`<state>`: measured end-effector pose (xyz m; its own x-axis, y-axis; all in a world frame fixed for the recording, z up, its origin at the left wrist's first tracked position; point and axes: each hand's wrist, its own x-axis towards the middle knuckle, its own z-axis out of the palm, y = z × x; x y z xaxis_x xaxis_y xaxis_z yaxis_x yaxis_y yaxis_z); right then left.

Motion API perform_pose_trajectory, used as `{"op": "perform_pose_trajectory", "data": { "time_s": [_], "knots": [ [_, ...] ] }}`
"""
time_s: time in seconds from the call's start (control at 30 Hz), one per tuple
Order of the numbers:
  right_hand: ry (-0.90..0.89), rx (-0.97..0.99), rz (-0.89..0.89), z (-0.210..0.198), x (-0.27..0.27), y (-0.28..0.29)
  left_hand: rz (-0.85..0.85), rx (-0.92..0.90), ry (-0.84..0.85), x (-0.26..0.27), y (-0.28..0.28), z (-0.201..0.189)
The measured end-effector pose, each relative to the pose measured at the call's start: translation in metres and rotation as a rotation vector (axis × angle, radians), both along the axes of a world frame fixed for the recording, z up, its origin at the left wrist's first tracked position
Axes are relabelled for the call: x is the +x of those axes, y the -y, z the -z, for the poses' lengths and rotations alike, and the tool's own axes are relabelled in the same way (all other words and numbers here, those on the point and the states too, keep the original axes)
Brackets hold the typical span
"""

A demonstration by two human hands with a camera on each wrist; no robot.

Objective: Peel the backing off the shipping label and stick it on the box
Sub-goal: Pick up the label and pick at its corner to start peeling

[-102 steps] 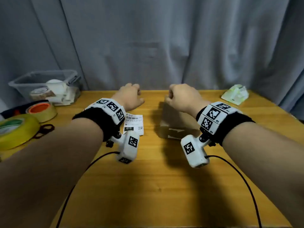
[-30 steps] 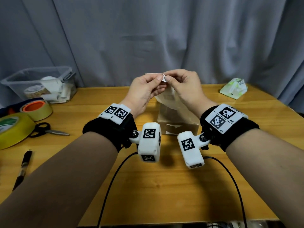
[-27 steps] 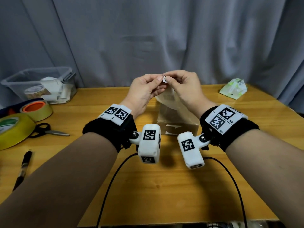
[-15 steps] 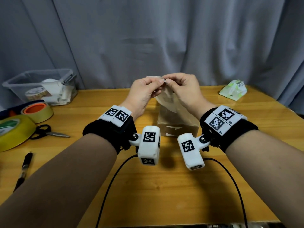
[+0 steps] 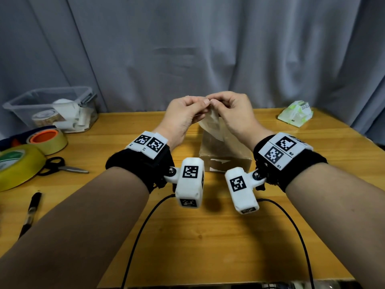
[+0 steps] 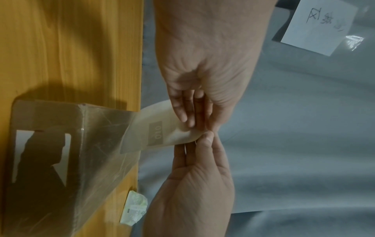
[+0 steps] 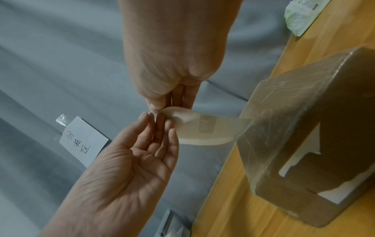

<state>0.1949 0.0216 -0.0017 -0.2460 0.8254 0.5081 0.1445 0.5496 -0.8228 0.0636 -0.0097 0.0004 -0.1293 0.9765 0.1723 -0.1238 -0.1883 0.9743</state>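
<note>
The shipping label (image 5: 210, 124) hangs curled above the brown taped box (image 5: 225, 157), cream back towards me. "010" shows through it in the wrist views (image 6: 158, 128) (image 7: 205, 128). My left hand (image 5: 200, 105) and right hand (image 5: 216, 103) meet at its upper corner, and each pinches the sheet between thumb and fingertips. From the left wrist, the left hand (image 6: 194, 123) comes in from above and the right hand (image 6: 202, 141) from below. From the right wrist, the right hand (image 7: 160, 109) pinches the edge while the left hand (image 7: 158, 121) shows its palm. I cannot tell whether the backing has parted from the label.
A clear bin (image 5: 50, 105), an orange-cored tape roll (image 5: 48, 138), a yellow tape roll (image 5: 18, 163), scissors (image 5: 62, 166) and a pen (image 5: 31, 211) lie at the left. A tissue packet (image 5: 295, 113) sits far right. Grey curtain behind carries a taped note (image 6: 316, 24). Two cables run over the table's near edge.
Since 3.4 s ago the label has left the table and both hands have lifted it above the box. Over the last second the pinch at its corner has barely shifted.
</note>
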Motion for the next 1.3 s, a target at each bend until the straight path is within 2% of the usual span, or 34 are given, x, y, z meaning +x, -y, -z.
{"op": "perform_pose_trajectory", "data": {
  "time_s": [0.37,0.53,0.73,0.93,1.2,1.3],
  "knots": [
    [-0.003,-0.003,-0.001,0.0001,-0.0017,0.0011,-0.031,0.007,-0.021,0.0026,0.0035,-0.0013],
    [0.005,0.002,-0.014,-0.0002,-0.0025,0.0041,-0.102,0.066,-0.127,0.0046,0.0063,0.0003],
    [0.016,0.027,-0.026,-0.0018,-0.0033,0.0084,-0.159,0.136,-0.173,0.0047,0.0065,0.0015],
    [-0.006,0.025,0.028,-0.0044,-0.0017,0.0078,-0.184,0.174,-0.238,0.0035,0.0047,0.0037],
    [0.114,0.084,0.136,-0.0061,-0.0065,0.0068,-0.243,0.205,-0.355,0.0047,0.0063,0.0009],
    [0.105,0.060,0.145,-0.0050,-0.0066,0.0052,-0.271,0.178,-0.378,0.0047,0.0060,0.0028]
  ]
}}
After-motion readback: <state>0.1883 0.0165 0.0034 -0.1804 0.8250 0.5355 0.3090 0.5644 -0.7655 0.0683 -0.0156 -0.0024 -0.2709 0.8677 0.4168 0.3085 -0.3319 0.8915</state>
